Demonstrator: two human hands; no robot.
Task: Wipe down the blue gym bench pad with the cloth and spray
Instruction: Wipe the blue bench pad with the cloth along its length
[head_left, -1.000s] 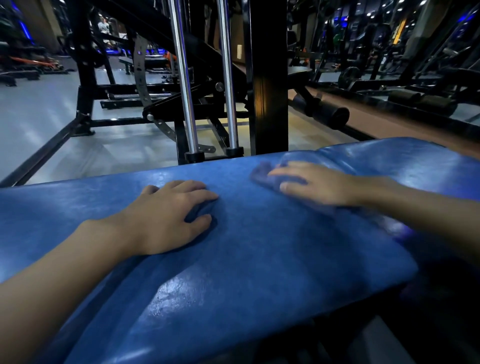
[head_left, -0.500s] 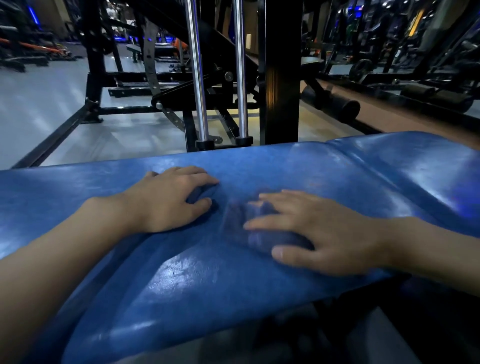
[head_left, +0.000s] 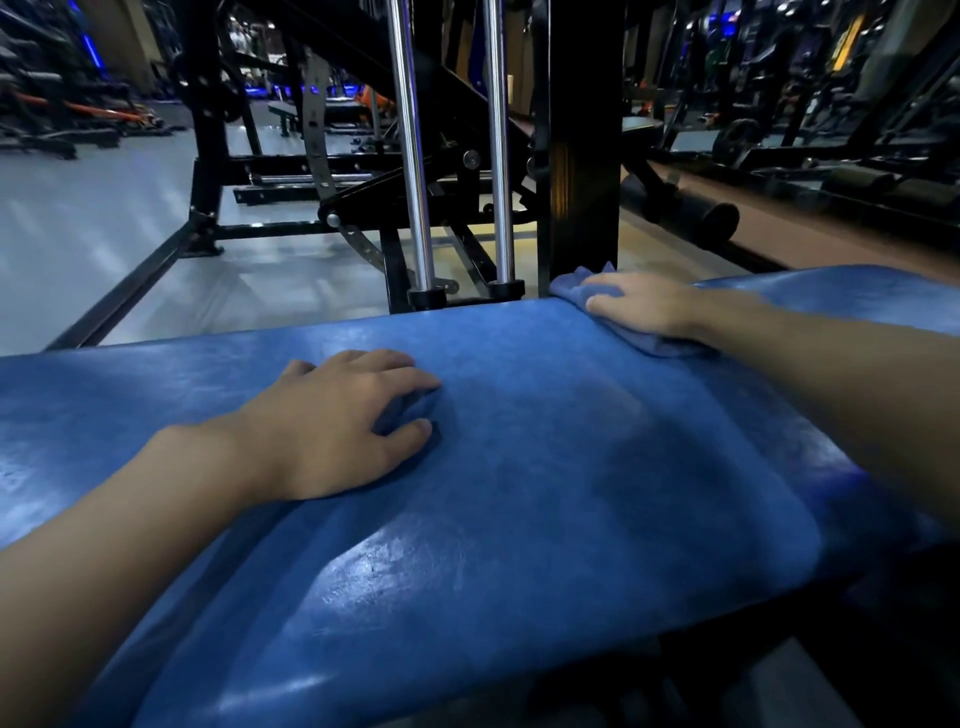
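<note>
The blue bench pad (head_left: 545, 467) fills the lower half of the head view, shiny and creased. My left hand (head_left: 337, 421) rests flat on it left of centre, fingers spread, holding nothing. My right hand (head_left: 644, 304) presses a blue cloth (head_left: 574, 286) onto the pad's far edge, at the foot of the black upright post. The cloth sticks out beyond my fingertips and under my palm. No spray bottle is in view.
A black machine frame with two chrome guide rods (head_left: 410, 156) and a thick black post (head_left: 584, 145) stands right behind the pad. Grey floor (head_left: 78, 234) lies at the left. Dark foam rollers (head_left: 691, 213) and other gym machines fill the right background.
My right hand has slid the cloth from the pad's near middle back to the far edge by the post. My left hand has stayed planted on the pad.
</note>
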